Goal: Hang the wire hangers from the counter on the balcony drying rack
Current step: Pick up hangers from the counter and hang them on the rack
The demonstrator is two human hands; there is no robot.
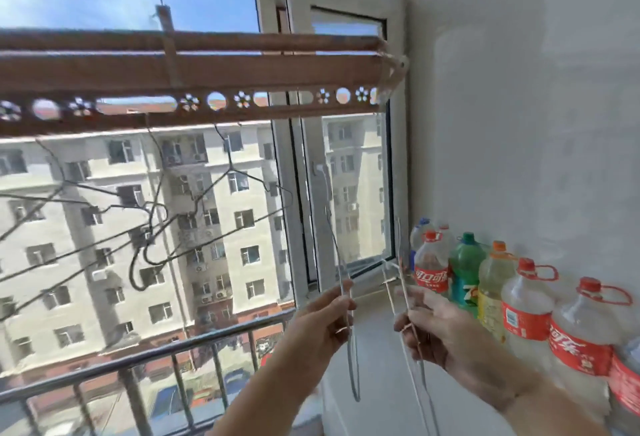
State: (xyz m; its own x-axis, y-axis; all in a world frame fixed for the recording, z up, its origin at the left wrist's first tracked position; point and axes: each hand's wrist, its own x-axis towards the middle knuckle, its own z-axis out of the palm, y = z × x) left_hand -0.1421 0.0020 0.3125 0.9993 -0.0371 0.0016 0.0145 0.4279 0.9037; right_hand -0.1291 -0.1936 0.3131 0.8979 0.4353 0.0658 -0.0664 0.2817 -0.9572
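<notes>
My left hand (323, 323) pinches a white wire hanger (353, 366) seen edge-on, its top reaching up toward the window. My right hand (440, 335) grips another white wire hanger (401, 283), also edge-on, a little to the right. Both hands are over the white counter (374, 383). The brown drying rack (194, 72) with a row of round holes runs across the upper left. Several dark wire hangers (228, 172) hang from it in a tangle in front of the window.
A row of plastic bottles (526, 311) stands on the counter along the right wall. An open white window sash (343, 144) is behind the hands. A metal balcony railing (145, 363) runs across the lower left.
</notes>
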